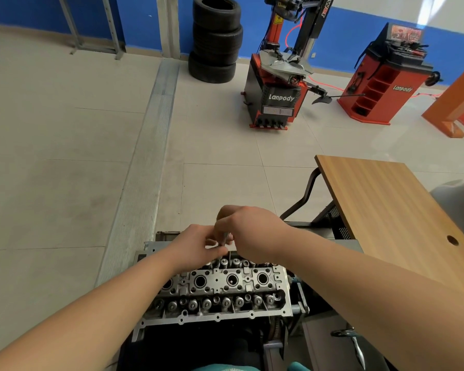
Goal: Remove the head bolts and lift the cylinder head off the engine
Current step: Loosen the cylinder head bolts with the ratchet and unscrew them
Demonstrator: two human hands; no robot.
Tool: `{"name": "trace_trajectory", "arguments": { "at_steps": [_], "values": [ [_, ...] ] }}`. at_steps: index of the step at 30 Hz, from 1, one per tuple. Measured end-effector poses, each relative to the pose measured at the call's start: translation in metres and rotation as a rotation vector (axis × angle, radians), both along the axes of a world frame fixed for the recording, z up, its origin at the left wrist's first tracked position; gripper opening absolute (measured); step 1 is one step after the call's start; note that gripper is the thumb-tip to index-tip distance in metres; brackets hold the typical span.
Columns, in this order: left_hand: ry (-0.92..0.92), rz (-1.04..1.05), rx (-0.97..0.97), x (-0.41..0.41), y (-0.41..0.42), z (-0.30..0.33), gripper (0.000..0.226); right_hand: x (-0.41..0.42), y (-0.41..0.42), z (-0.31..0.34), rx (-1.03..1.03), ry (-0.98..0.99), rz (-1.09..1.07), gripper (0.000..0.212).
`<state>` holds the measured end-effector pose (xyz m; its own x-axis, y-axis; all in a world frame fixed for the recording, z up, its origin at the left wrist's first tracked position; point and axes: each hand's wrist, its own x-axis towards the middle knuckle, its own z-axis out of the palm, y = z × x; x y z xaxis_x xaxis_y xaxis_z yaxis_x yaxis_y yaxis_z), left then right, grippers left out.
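Head view: cylinder head (220, 290) on engine stand, bottom centre. Above its far edge, left hand (198, 245) and right hand (249, 231) both pinch one upright head bolt (223, 241). Wooden table (386, 199) right; tyre stack (216, 40) far back.

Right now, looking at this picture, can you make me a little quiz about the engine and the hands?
1. True or false: both hands are at the far side of the cylinder head.
2. What does the right hand hold? A) a thin metal bolt or tool B) a tyre C) a hammer
3. Fill in: the wooden table stands to the person's ____ of the engine.

Key:
1. True. The left hand and the right hand meet there.
2. A. Fingers of both hands pinch the thin metal piece, which stands upright over the head.
3. Right.
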<state>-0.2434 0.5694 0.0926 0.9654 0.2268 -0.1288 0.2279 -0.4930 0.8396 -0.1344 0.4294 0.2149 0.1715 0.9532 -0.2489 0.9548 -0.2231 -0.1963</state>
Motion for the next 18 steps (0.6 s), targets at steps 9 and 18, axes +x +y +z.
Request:
{"name": "trace_trajectory", "arguments": {
  "at_steps": [9, 18],
  "values": [
    [0.009, 0.059, -0.043, -0.004, -0.002, 0.004, 0.019, 0.004, -0.007, -0.001, 0.295, 0.25, -0.276, 0.041],
    [-0.13, 0.21, -0.165, -0.005, 0.006, 0.029, 0.016, 0.027, -0.011, -0.04, 0.343, 0.578, -0.74, 0.027]
  ]
}}
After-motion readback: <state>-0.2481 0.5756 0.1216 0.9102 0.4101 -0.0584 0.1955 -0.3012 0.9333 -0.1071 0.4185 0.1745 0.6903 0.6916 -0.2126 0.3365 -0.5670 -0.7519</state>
